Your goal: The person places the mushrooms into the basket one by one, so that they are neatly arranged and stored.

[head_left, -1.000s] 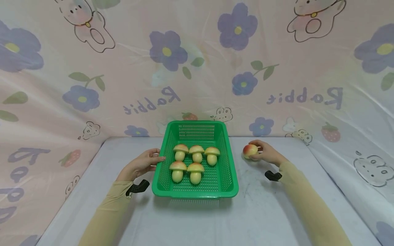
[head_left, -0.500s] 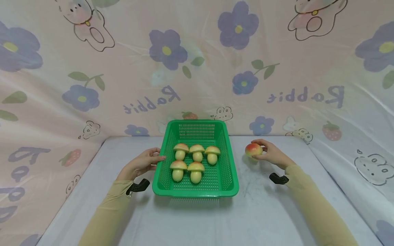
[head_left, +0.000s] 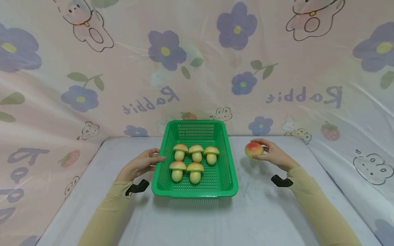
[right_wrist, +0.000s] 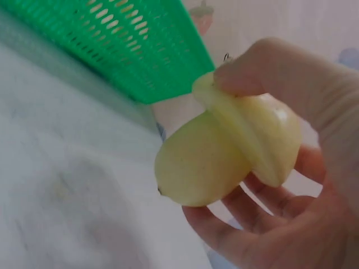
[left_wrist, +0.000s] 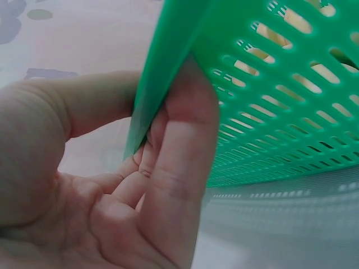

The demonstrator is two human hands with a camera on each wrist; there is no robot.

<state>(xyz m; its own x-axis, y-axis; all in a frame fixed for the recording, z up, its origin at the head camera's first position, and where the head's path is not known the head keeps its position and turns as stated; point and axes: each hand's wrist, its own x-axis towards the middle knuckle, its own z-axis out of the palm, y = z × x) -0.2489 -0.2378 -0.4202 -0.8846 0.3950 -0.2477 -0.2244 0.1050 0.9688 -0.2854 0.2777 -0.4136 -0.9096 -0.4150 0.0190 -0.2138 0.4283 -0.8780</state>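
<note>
A green perforated basket (head_left: 231,171) stands mid-table and holds several toy mushrooms (head_left: 195,172) with yellow stems and reddish caps. My left hand (head_left: 144,163) grips the basket's left rim (left_wrist: 168,73), thumb over the edge and fingers (left_wrist: 179,168) against the outer wall. Right of the basket, my right hand (head_left: 272,153) holds another toy mushroom (head_left: 253,149) lifted a little above the table. In the right wrist view this mushroom (right_wrist: 224,154) lies pinched between thumb and fingers (right_wrist: 263,73), stem pointing left, with the basket (right_wrist: 140,50) behind it.
A pale tabletop (head_left: 197,218) stretches in front of the basket. A pink cloth backdrop (head_left: 197,68) printed with flowers and rabbits closes off the back and both sides.
My right hand has lifted the mushroom off the table and drawn it slightly up and right. The left hand and the basket have stayed put.
</note>
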